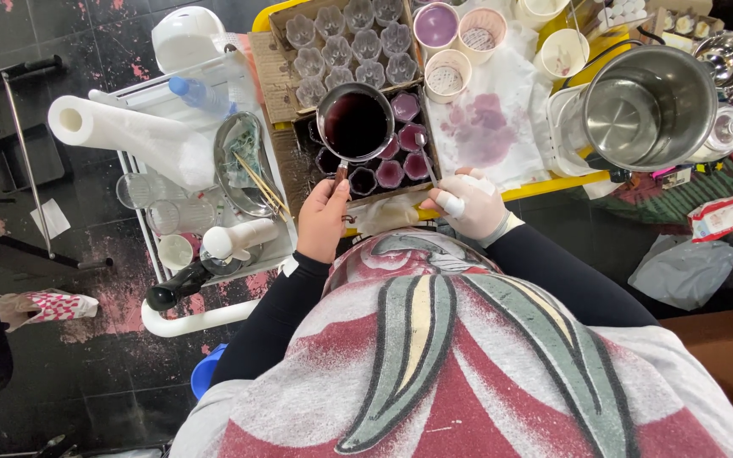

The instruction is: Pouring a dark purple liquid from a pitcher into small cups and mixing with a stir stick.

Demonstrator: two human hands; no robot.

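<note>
while the left hand (322, 219) grips the small saucepan (355, 125) tipped over purple-filled moulds (390, 173), the right hand (468, 206), at three o'clock, clasps a spoon (425, 157), steadying the flow.

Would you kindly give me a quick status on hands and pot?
Left hand grips pot handle, pot over filled moulds. Right hand holds spoon beside it. Nothing blocking.

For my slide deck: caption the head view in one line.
Left hand holds a small pan of dark liquid over moulds; right hand holds a spoon.
</note>
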